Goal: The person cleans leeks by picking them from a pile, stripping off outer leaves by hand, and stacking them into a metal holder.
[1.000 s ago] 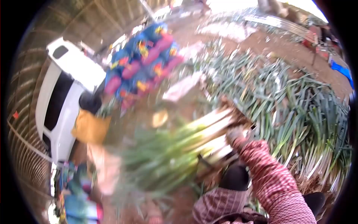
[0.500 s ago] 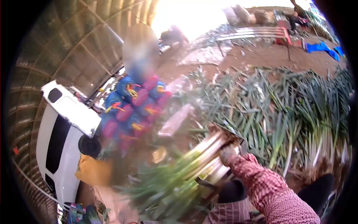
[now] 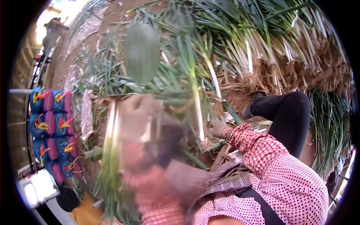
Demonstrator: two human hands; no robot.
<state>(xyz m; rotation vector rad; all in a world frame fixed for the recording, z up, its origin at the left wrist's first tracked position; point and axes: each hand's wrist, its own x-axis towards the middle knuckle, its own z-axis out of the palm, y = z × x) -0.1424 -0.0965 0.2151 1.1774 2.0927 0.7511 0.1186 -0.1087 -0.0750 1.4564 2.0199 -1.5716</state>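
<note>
My right hand, in a greyish glove, is low over the ground with its fingers curled. Just left of it is the white stem of a leek, root end down; whether the fingers hold anything is hidden. My left hand is smeared by motion, so its fingers cannot be made out. Close by its left side, a bunch of leeks has pale stems towards the top and green leaves hanging below. Something blurred and brownish is just above that hand.
Many leeks with brown roots lie in a thick row across the top. Blue and pink bundles with coloured ties are stacked at left, near a white vehicle part. A bent dark-trousered leg is at right, beside more green leaves.
The view has swung right and down. My right hand has left the root ends of the bunch and is now farther right, by the loose leeks. My left arm has come into view.
</note>
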